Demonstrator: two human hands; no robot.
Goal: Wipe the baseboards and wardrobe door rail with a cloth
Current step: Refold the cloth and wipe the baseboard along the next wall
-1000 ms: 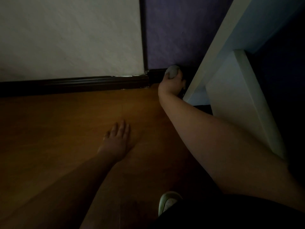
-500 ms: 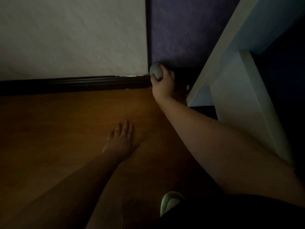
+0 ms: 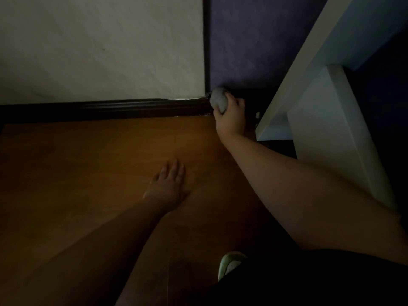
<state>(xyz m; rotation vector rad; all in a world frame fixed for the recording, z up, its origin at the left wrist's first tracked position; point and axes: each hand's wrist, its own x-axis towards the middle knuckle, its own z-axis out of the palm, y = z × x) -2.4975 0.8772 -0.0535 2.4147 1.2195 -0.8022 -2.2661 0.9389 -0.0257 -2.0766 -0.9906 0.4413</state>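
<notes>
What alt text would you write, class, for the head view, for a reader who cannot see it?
A right hand presses a balled grey cloth against the dark baseboard at a wall corner. The left hand rests flat on the wooden floor, beside white furniture.

Cloth half hidden in right hand; baseboard possibly dusty.

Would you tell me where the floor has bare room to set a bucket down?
Bare floor lies between the baseboard and the left hand. It is crowded in the corner, where the right hand holds the cloth beside the white furniture.
</notes>
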